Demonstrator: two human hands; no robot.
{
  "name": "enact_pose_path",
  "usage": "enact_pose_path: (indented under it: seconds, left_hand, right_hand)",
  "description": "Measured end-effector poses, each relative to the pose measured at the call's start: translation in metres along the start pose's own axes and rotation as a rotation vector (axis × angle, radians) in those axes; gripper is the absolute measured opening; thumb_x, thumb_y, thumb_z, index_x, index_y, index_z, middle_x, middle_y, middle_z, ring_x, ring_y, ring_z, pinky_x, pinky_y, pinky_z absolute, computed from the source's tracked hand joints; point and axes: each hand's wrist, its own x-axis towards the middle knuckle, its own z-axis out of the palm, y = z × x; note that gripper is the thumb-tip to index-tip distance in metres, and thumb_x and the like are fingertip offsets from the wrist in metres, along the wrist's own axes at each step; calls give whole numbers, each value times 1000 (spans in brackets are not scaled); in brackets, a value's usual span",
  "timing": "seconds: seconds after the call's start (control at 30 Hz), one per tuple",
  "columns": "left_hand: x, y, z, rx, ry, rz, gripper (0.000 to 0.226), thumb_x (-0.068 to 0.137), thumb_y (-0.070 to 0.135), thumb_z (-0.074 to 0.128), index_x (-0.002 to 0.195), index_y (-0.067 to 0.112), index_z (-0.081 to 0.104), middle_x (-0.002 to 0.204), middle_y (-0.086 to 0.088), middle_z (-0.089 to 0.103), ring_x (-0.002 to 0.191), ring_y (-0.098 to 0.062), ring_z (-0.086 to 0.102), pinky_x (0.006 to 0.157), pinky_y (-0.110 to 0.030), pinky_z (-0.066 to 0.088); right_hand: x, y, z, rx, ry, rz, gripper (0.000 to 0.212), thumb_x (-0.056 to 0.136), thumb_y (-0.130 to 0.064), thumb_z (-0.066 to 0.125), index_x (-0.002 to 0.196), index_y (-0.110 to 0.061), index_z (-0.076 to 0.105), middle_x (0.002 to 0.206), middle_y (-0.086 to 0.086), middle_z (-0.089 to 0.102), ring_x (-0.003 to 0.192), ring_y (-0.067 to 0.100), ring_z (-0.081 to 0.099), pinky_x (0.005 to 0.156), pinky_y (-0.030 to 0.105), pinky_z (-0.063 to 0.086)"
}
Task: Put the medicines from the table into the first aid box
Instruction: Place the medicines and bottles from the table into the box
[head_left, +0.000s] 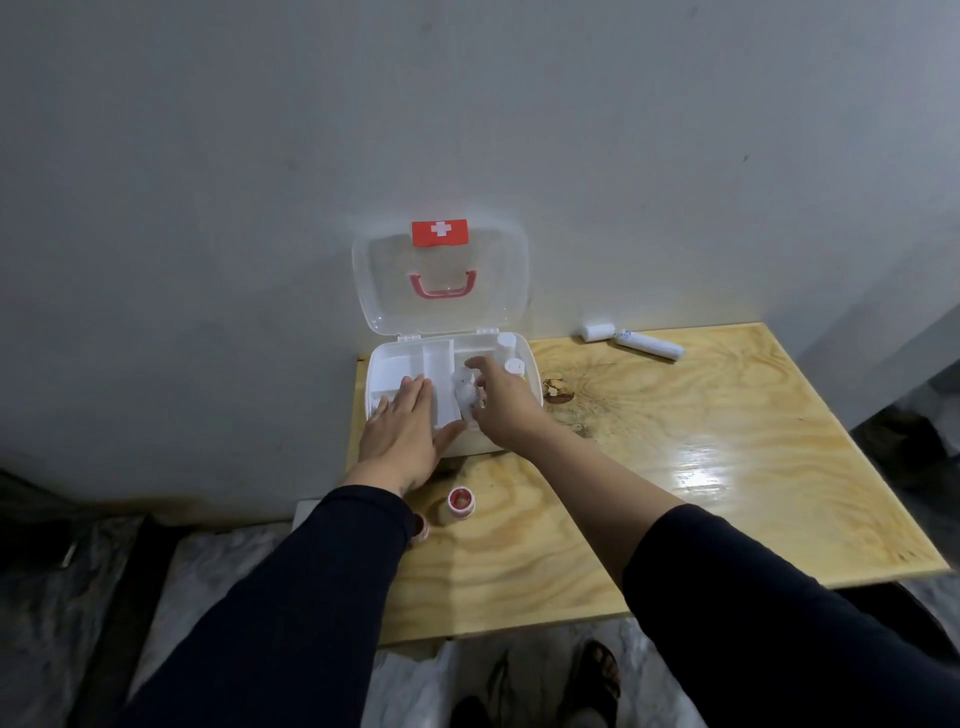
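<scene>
A white first aid box (387, 369) stands open at the table's far left, its clear lid (498, 280) leaning against the wall. My left hand (408, 428) lies flat, fingers spread, on the box's front left edge. My right hand (501, 402) reaches into the right compartment beside a small clear packet (464, 394); whether it grips the packet I cannot tell. Two white bottles (510, 353) stand in the box's back right corner. A small red-capped jar (461, 501) sits on the table in front of the box. Another red-capped jar (420, 527) is half hidden by my left sleeve.
Two white gauze rolls (631, 339) lie at the far edge of the wooden table (701, 441), near the wall. A dark knot (556, 388) marks the wood right of the box. Below the table's near edge are feet in sandals (597, 675).
</scene>
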Motion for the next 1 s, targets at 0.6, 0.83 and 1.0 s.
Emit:
enact_pose_path:
  seconds: [0.6, 0.83, 1.0]
  left_hand:
    - [0, 15, -37, -19, -3, -13, 65, 93, 59, 43, 139, 13, 39, 147, -5, 41, 131, -30, 41, 111, -43, 30]
    - [21, 55, -84, -29, 64, 149, 44, 98, 35, 46, 138, 19, 48, 143, -2, 50, 127, -27, 49, 101, -39, 42]
    - [45, 107, -78, -106, 16, 235, 38, 97, 34, 47, 132, 22, 56, 137, 0, 56, 123, -24, 53, 100, -39, 46]
  right_hand:
    - [3, -16, -46, -95, 75, -19, 52, 88, 4, 55, 137, -10, 47, 131, 9, 60, 119, 21, 57, 98, 24, 45]
    - [0, 8, -89, -116, 163, 51, 42, 88, -4, 55, 129, -14, 56, 124, 7, 64, 115, 23, 58, 92, 30, 47]
    - [-4, 54, -116, -167, 226, 136, 39, 86, -6, 56, 123, -15, 61, 122, 8, 67, 115, 24, 60, 95, 30, 47]
